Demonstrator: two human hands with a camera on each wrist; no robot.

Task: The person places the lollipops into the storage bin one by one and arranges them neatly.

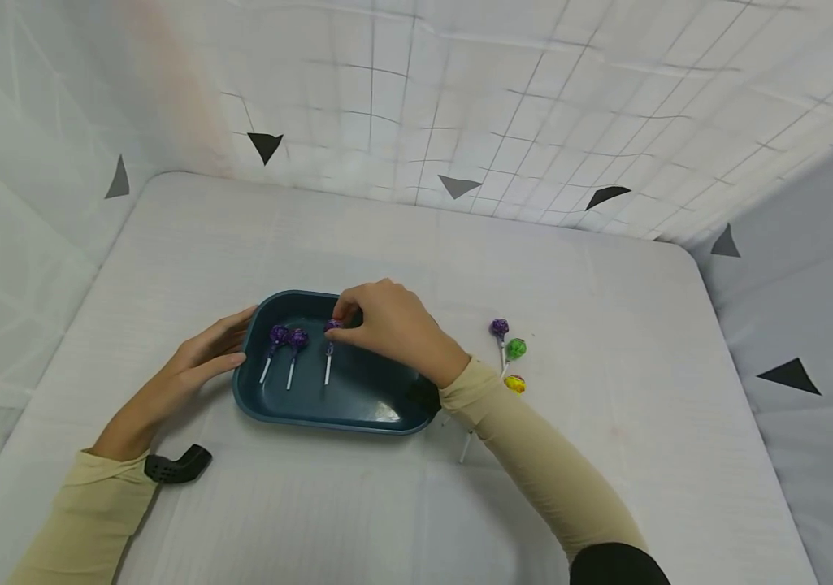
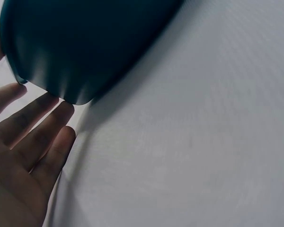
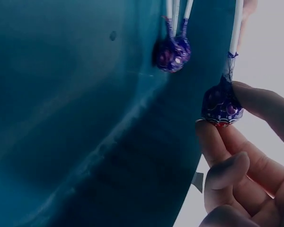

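Note:
A dark teal tray (image 1: pixel 357 406) lies on the white table, with two purple-wrapped lollipops (image 1: pixel 298 340) side by side at its left end. My right hand (image 1: pixel 394 325) reaches over the tray and pinches a third purple lollipop (image 3: pixel 222 104) by its candy head, the white stick pointing toward me in the head view. Against the tray's left end rests my left hand (image 1: pixel 204 357), its fingers fairly straight and touching the outer wall. In the left wrist view, the fingertips of the left hand (image 2: pixel 33 142) meet the tray's underside edge.
Right of the tray lie a purple lollipop (image 1: pixel 499 327), a green one (image 1: pixel 516 348) and a yellow one (image 1: pixel 514 383). A white stick (image 1: pixel 466 447) shows beside my right sleeve, its other end hidden. White cloth walls (image 1: pixel 460 97) with dark triangles surround the table.

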